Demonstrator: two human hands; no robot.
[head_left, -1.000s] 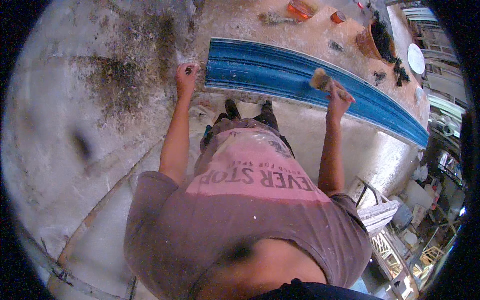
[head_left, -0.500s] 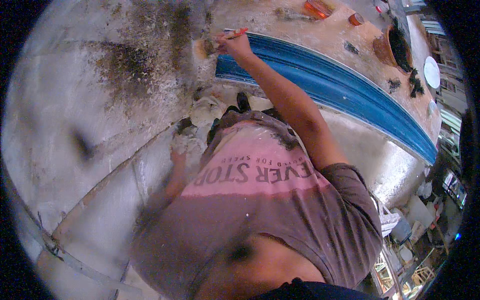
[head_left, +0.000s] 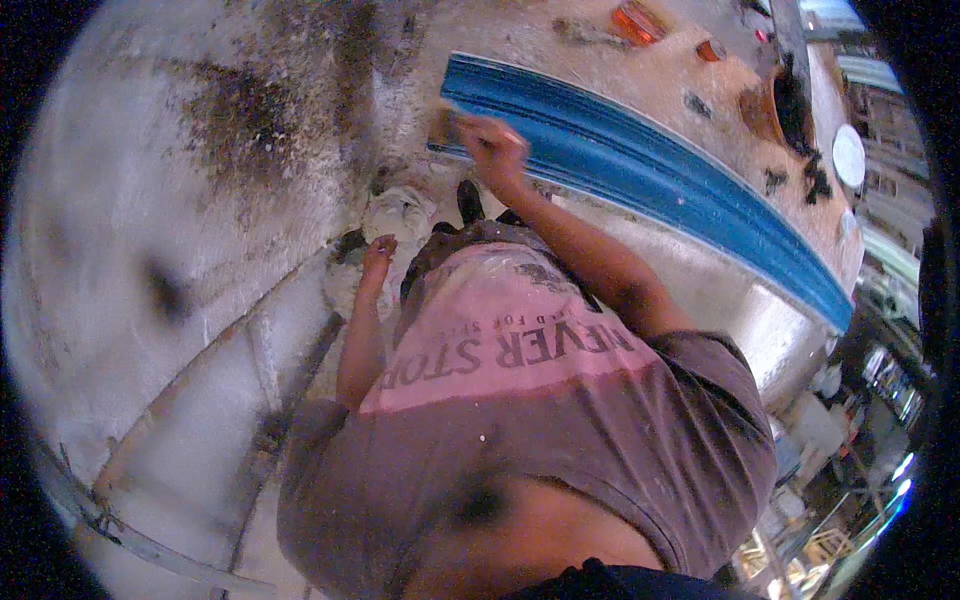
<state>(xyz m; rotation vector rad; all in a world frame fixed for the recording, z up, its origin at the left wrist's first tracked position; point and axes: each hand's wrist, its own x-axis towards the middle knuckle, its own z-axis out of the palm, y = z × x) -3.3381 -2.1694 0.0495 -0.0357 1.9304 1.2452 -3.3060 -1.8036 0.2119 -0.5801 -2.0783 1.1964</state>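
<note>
My right hand (head_left: 492,145) is over the near-left end of a long, blue, ridged mould (head_left: 620,150). Its fingers are closed round a brush, whose brown, blurred head (head_left: 445,120) sticks out to the left at the mould's end. The brush's handle is hidden by the hand. My left hand (head_left: 378,250) hangs low beside my body, just short of a whitish, crusted bucket (head_left: 398,212). Its fingers are too small and unclear to show whether they hold anything.
An orange-red container (head_left: 638,22), a smaller orange one (head_left: 711,49) and a brown tub with dark fibre (head_left: 765,108) stand beyond the mould. A white round lid (head_left: 848,155) lies at the right. A stained, pale surface (head_left: 250,130) fills the left.
My right hand with the brush has come nearer to me from the mould's far-left corner, and the red handle is no longer visible. My left hand has moved forward towards the bucket.
</note>
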